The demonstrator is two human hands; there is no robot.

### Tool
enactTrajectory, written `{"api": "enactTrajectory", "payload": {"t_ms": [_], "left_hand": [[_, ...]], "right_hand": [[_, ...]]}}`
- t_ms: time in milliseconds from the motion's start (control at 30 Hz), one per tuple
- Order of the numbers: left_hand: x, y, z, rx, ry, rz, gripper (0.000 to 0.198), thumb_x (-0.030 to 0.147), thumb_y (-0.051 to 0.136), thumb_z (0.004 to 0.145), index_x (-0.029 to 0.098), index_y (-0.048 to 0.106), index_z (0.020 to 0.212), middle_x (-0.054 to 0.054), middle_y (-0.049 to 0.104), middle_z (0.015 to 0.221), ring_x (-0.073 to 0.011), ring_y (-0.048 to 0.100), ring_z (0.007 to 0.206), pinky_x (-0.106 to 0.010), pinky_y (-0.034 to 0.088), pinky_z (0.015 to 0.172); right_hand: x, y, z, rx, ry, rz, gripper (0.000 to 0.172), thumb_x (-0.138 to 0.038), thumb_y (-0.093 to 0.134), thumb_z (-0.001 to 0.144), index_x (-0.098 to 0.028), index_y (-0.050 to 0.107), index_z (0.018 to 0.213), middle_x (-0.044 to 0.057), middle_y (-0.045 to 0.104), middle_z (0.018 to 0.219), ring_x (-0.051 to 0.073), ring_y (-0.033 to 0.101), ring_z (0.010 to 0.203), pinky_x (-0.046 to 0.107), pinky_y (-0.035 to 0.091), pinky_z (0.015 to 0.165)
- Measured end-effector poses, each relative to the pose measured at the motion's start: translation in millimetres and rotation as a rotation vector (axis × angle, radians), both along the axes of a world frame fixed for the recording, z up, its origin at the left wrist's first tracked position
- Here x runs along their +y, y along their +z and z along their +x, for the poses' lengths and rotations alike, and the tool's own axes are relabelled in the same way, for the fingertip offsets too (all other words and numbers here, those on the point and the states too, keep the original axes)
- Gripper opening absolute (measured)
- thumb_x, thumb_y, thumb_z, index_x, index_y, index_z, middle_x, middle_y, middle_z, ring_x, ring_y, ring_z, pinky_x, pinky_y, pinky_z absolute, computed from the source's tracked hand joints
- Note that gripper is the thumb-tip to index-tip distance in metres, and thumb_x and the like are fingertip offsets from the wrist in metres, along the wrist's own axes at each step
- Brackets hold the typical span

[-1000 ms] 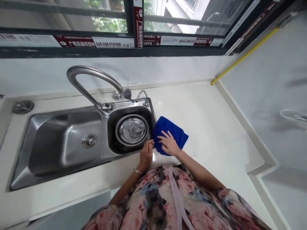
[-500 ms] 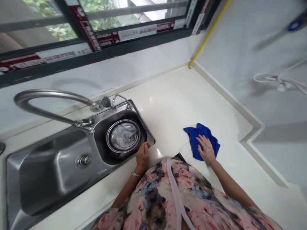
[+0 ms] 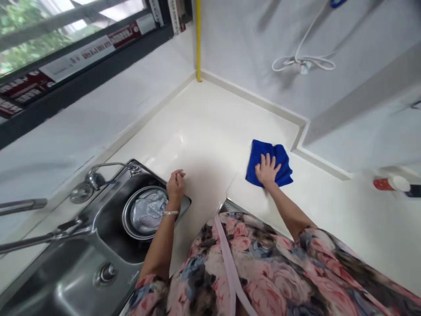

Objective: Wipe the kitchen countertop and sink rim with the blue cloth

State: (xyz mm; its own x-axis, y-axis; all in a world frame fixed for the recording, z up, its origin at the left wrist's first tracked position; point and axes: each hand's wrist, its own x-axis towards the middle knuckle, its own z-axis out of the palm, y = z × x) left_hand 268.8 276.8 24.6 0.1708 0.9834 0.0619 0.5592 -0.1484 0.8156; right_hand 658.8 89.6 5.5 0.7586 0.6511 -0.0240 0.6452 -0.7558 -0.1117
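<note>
A blue cloth lies spread on the white countertop, slightly creased along its right side. Flat on top of it rests my right hand, fingers spread apart. My left hand has its fingers curled in, over the right corner of the steel sink; I see nothing in it. Just left of that hand, a round metal pot sits in the smaller basin, with a perforated inner part and a crumpled greyish piece inside. My left wrist and forearm cover part of its right side.
A curved faucet and a small tap stand along the sink's back edge. A yellow pipe rises at the wall corner. White cable hangs on the right wall. A red-and-white object is at the far right.
The view has swung right. My right hand has slid with the blue cloth farther from my body, toward the wall ledge. My left hand has moved forward past the sink corner.
</note>
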Motion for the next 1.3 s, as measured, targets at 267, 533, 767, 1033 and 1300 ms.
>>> {"api": "enactTrajectory", "payload": {"t_ms": [267,533,767,1033,1300], "left_hand": [[17.6,-20.2,29.1,0.198,0.114,0.017,0.037,0.035,0.050,0.099,0.016,0.074,0.121,-0.006,0.073,0.092,-0.0209,0.064,0.084,-0.034,0.050,0.084],[24.5,-26.0,27.3,0.250,0.071,0.124,0.040,0.032,0.043,0.100,0.015,0.074,0.117,-0.010,0.075,0.103,-0.0226,0.064,0.089,-0.037,0.050,0.088],[23.3,-12.7,34.1,0.294,0.101,0.062,0.044,0.039,0.043,0.098,0.016,0.074,0.121,-0.010,0.071,0.098,-0.0254,0.062,0.089,-0.041,0.051,0.088],[23.7,-17.1,27.5,0.309,0.120,0.063,0.038,0.039,0.046,0.096,0.020,0.075,0.111,-0.010,0.073,0.099,-0.0282,0.066,0.090,-0.044,0.053,0.087],[27.2,-27.8,10.6,0.295,0.081,0.057,0.028,0.037,0.046,0.096,0.026,0.071,0.104,-0.007,0.075,0.100,-0.0312,0.071,0.096,-0.050,0.057,0.091]], "right_hand": [[32.4,12.8,-127.6,0.141,0.273,0.011,0.070,-0.037,0.046,0.104,-0.019,0.041,0.171,0.013,0.022,0.183,0.047,0.012,0.169,0.083,0.005,0.130],[-11.0,15.3,-117.6,0.197,0.599,0.134,0.060,-0.038,0.052,0.108,-0.029,0.048,0.167,0.006,0.036,0.179,0.034,0.022,0.169,0.068,0.010,0.137],[-19.9,15.2,-55.6,0.173,0.560,0.155,0.061,-0.036,0.057,0.105,-0.029,0.051,0.165,0.006,0.040,0.177,0.033,0.026,0.168,0.066,0.012,0.137],[42.3,11.0,46.6,0.128,0.441,0.135,0.062,-0.038,0.053,0.105,-0.028,0.050,0.166,0.006,0.039,0.178,0.033,0.025,0.168,0.064,0.013,0.137],[87.8,2.6,162.5,0.036,0.110,0.179,0.061,-0.036,0.047,0.105,-0.024,0.052,0.165,0.008,0.041,0.176,0.034,0.030,0.166,0.067,0.017,0.135]]}}
